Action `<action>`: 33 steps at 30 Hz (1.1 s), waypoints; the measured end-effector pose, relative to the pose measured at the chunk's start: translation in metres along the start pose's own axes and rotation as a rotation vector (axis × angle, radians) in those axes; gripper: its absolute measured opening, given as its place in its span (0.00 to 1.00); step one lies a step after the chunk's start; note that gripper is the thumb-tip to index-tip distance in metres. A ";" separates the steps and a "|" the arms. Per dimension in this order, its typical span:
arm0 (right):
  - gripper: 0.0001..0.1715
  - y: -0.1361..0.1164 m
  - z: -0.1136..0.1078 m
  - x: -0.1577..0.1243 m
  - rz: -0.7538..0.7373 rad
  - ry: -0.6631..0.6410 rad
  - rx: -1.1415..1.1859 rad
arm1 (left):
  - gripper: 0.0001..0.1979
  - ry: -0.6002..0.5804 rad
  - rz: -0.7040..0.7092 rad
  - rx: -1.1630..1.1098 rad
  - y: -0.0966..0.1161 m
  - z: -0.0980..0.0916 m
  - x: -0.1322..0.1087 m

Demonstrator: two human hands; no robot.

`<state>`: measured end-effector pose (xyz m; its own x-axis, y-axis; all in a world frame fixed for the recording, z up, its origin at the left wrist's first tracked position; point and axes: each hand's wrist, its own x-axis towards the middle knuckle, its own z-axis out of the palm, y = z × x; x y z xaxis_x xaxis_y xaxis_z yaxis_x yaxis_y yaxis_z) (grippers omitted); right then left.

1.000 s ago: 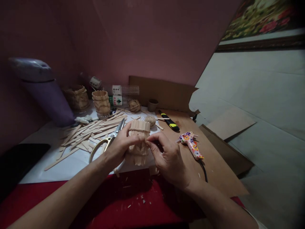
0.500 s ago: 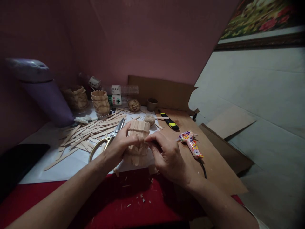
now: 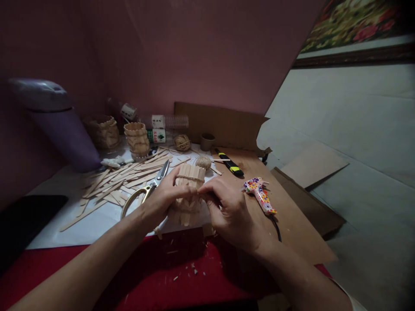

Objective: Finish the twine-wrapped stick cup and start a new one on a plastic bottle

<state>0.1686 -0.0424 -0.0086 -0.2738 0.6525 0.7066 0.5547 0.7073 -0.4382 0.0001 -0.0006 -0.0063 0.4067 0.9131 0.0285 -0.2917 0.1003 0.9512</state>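
Note:
A small cup made of wooden craft sticks (image 3: 190, 172), with twine bands around it, is tilted toward me at the table's front. My left hand (image 3: 168, 190) is closed around its left side, thumb laid across the front. The fingers of my right hand (image 3: 223, 207) are pinched together against the cup's right side, close to the left thumb tip. Whatever they pinch is too small to make out. Scissors (image 3: 142, 194) with gold handles lie just left of my left hand. A ball of twine (image 3: 203, 163) sits right behind the cup.
Loose craft sticks (image 3: 110, 183) are piled at left, near a purple bottle (image 3: 65, 129). Two similar stick cups (image 3: 136, 140) stand behind. A utility knife (image 3: 230, 163) and a flowered glue gun (image 3: 260, 194) lie on cardboard (image 3: 292, 233) at right. Wood scraps dot the red cloth (image 3: 155, 268).
Almost nothing differs. The cup and both hands have shifted very slightly, and the grip is the same.

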 end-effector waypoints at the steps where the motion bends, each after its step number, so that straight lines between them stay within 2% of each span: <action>1: 0.12 0.000 0.000 0.000 0.001 0.003 0.001 | 0.25 -0.002 -0.001 -0.004 0.000 0.000 0.000; 7: 0.08 0.001 -0.003 0.002 -0.007 0.067 -0.066 | 0.27 -0.007 -0.017 -0.008 0.001 0.000 -0.001; 12: 0.11 0.002 -0.005 0.004 -0.066 0.019 -0.071 | 0.27 -0.019 -0.032 -0.007 0.000 -0.001 0.000; 33: 0.10 0.000 -0.004 0.002 -0.029 0.002 -0.012 | 0.20 -0.012 -0.033 -0.057 0.002 -0.001 -0.001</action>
<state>0.1710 -0.0426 -0.0053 -0.2882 0.6308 0.7205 0.5555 0.7230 -0.4107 -0.0014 -0.0006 -0.0047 0.4274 0.9041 0.0013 -0.3268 0.1532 0.9326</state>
